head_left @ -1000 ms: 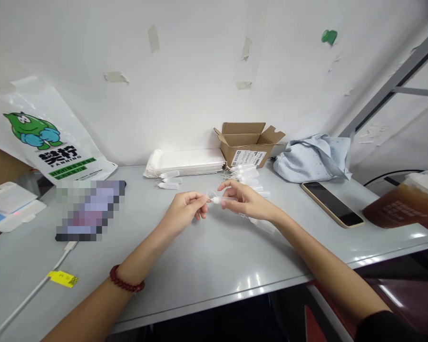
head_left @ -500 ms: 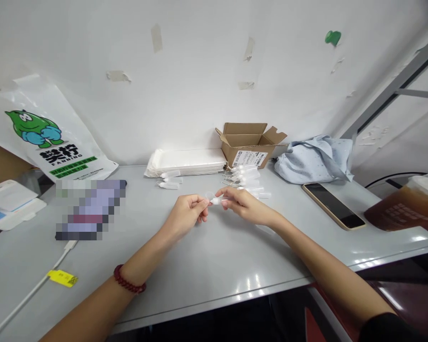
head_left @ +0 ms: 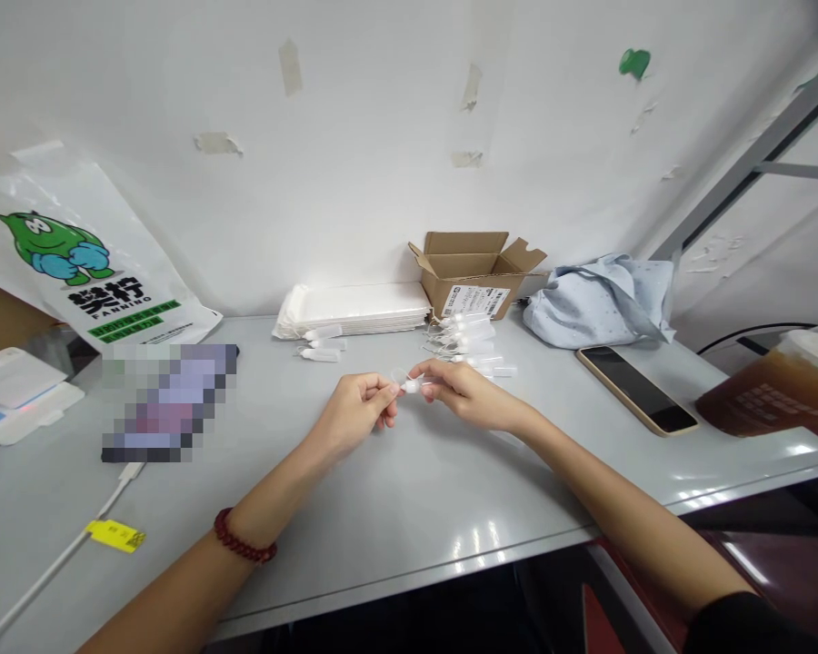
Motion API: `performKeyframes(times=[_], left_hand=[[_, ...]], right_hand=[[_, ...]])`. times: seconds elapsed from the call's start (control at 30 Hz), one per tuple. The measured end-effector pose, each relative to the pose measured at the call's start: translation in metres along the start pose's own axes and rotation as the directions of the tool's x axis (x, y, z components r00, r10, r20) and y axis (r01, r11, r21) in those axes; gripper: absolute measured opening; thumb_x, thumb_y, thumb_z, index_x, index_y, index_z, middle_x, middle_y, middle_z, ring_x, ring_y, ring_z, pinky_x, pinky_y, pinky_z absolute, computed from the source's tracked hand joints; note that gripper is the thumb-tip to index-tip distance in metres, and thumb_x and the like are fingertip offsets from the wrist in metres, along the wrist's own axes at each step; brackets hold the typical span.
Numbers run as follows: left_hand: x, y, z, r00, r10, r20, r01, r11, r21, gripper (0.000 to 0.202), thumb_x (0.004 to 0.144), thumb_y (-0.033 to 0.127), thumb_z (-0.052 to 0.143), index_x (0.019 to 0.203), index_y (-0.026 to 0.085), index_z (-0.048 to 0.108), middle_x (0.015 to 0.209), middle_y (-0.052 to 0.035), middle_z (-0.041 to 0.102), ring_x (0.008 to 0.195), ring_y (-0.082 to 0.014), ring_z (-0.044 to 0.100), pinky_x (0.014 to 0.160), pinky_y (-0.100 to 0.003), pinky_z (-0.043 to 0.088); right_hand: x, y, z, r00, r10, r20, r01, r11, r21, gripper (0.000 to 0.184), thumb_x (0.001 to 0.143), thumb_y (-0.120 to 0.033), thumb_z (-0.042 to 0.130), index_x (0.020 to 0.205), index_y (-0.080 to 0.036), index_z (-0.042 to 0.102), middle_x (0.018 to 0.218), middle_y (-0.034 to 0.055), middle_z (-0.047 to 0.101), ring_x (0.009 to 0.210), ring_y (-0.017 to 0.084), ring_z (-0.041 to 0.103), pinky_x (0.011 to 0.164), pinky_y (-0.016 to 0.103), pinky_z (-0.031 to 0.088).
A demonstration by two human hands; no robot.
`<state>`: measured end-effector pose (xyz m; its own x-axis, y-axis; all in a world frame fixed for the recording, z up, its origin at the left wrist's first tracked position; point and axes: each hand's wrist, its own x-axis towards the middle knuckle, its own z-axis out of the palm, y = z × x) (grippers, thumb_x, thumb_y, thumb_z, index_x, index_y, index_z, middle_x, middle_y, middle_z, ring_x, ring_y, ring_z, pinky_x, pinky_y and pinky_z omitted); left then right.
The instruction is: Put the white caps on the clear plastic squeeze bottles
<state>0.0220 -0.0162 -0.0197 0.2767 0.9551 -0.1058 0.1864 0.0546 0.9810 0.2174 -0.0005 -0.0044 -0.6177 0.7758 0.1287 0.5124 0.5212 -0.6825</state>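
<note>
Over the middle of the table, a small translucent dropper bottle (head_left: 411, 387) is held between both hands. My left hand (head_left: 360, 404) is closed in a pinch at its tip, where a thin clear loop shows; exactly what the fingertips grip is too small to tell. My right hand (head_left: 473, 392) grips the bottle's body, which is mostly hidden by the fingers. Several similar bottles (head_left: 467, 334) lie piled just beyond my right hand. A smaller group of bottles (head_left: 324, 344) lies beyond my left hand.
A stack of white flat packs (head_left: 361, 304) and an open cardboard box (head_left: 473, 295) stand by the wall. To the right are a blue cloth bag (head_left: 590, 304), a phone (head_left: 637, 391) and a drink cup (head_left: 777, 386). A blurred-out device (head_left: 174, 400) with a cable (head_left: 61, 568) lies left.
The view has shifted slightly. Both hands keep nearly the same pose on the bottle, and the clear loop by its tip looks slightly changed in shape.
</note>
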Motion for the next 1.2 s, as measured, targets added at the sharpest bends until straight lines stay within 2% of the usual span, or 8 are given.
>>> performKeyframes(times=[0.3,0.47,0.53,0.6,0.7,0.77,0.87,1.2], left_hand=[[0.002,0.0,-0.003,1.0,-0.004,0.027,0.003,1.0,0.03,0.026,0.077,0.037,0.058,0.061,0.016,0.056,0.055,0.001,0.056,0.05,-0.0109,0.051,0.054,-0.025,0.04],[0.007,0.006,-0.017,0.999,0.008,0.039,-0.011,0.998,0.062,0.027,0.074,0.04,0.061,0.061,0.015,0.06,0.057,-0.0007,0.059,0.05,-0.0114,0.052,0.053,-0.025,0.042],[0.01,0.008,-0.03,1.0,0.006,-0.021,-0.004,0.997,0.072,0.026,0.072,0.04,0.062,0.064,0.015,0.063,0.058,-0.0016,0.06,0.05,-0.0118,0.053,0.053,-0.025,0.043],[0.013,0.01,-0.046,0.99,-0.007,-0.142,0.016,0.998,0.064,0.022,0.07,0.037,0.064,0.067,0.015,0.065,0.06,-0.0027,0.061,0.052,-0.0131,0.055,0.053,-0.026,0.044],[0.018,0.01,-0.07,0.926,0.022,-0.376,0.011,0.996,0.087,0.015,0.069,0.031,0.064,0.066,0.016,0.065,0.067,-0.0049,0.063,0.058,-0.0144,0.057,0.055,-0.026,0.045],[0.02,0.008,-0.082,0.879,0.054,-0.474,0.012,0.991,0.133,0.014,0.071,0.031,0.062,0.065,0.018,0.064,0.065,-0.0044,0.063,0.058,-0.015,0.057,0.055,-0.026,0.046],[0.022,0.003,-0.092,0.856,0.062,-0.512,0.032,0.984,0.173,0.013,0.072,0.03,0.061,0.067,0.019,0.064,0.063,-0.0047,0.063,0.058,-0.0162,0.058,0.054,-0.027,0.046],[0.033,-0.016,-0.103,0.833,-0.036,-0.552,0.169,0.967,0.192,0.014,0.073,0.026,0.056,0.074,0.014,0.064,0.066,-0.0045,0.063,0.054,-0.0141,0.06,0.048,-0.023,0.045]], right_hand=[[0.0,-0.002,0.001,1.0,0.026,0.002,-0.026,1.0,0.002,0.024,0.09,-0.015,0.041,0.112,-0.014,0.05,0.073,0.002,0.059,0.066,0.014,0.052,0.064,0.027,0.04],[0.0,0.0,-0.002,0.998,0.042,-0.038,-0.041,0.999,0.03,0.032,0.089,-0.026,0.05,0.118,-0.016,0.046,0.077,0.0015,0.058,0.063,0.013,0.05,0.06,0.026,0.041],[0.001,0.004,-0.007,0.994,0.021,-0.105,-0.023,1.0,-0.01,0.034,0.087,-0.027,0.052,0.119,-0.017,0.045,0.088,0.0043,0.059,0.064,0.013,0.051,0.06,0.027,0.042],[0.002,0.012,-0.015,0.98,-0.001,-0.199,-0.021,0.994,-0.106,0.033,0.086,-0.024,0.051,0.118,-0.017,0.045,0.098,0.0071,0.059,0.069,0.015,0.053,0.064,0.029,0.044],[0.002,0.028,-0.032,0.933,-0.043,-0.357,-0.067,0.955,-0.288,0.027,0.084,-0.016,0.049,0.111,-0.017,0.049,0.1,0.0087,0.059,0.077,0.018,0.055,0.072,0.034,0.044],[0.0,0.04,-0.043,0.902,-0.066,-0.427,-0.115,0.915,-0.386,0.024,0.082,-0.011,0.046,0.104,-0.018,0.053,0.104,0.0105,0.057,0.087,0.022,0.055,0.076,0.036,0.044],[-0.002,0.056,-0.057,0.883,-0.066,-0.465,-0.185,0.861,-0.473,0.026,0.077,-0.006,0.047,0.098,-0.016,0.058,0.104,0.0128,0.056,0.101,0.029,0.051,0.082,0.041,0.043],[-0.002,0.071,-0.06,0.923,-0.027,-0.383,-0.209,0.802,-0.56,0.043,0.063,0.006,0.044,0.096,-0.013,0.064,0.097,0.0103,0.064,0.094,0.029,0.047,0.083,0.041,0.041]])
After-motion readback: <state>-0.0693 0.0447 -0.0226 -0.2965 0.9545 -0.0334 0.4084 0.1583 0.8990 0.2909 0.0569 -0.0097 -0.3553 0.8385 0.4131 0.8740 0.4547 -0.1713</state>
